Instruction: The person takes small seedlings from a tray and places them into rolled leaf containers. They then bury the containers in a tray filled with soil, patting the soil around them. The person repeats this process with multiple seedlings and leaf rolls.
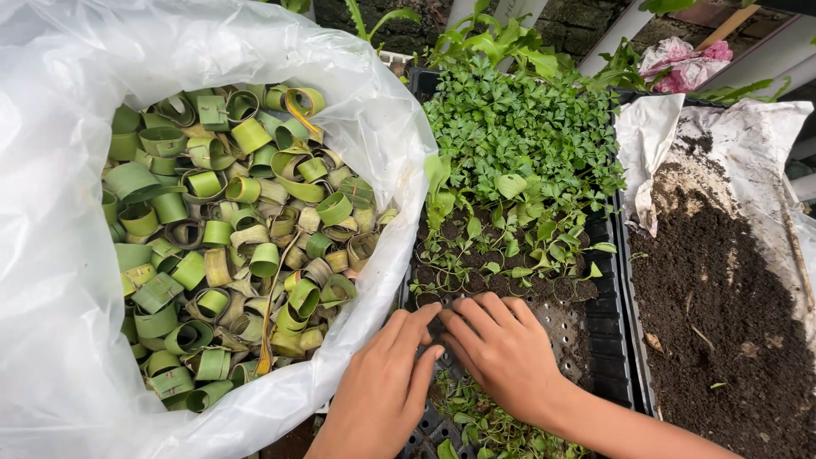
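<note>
black plastic is showing under both hands: a perforated seedling tray (605, 340) is lying between a clear plastic bag (51, 255) on the person's left and a white sheet (765, 136) heaped with dark soil (722, 323) on their right. the left hand (382, 387) is resting palm down on the near left part of the tray, fingers stretched forward and lying close together, gripping nothing that can be seen. the right hand (501, 348) is lying just beside it, touching it at the fingertips, its fingers spread loosely and pointing toward the left, pressing down on the tray surface; whether anything is being pinched beneath them cannot be told. the fingertips of both hands are meeting right at the near edge of the small green seedlings (518, 144), which are filling the far part of the tray densely and thinning out toward the hands. a few more sprouts (484, 421) are lying under the right wrist. the bag is standing open, full of curled rings of green and yellowing leaf strip (229, 246). a pink and white crumpled bag (684, 64) is sitting beyond the soil.
</note>
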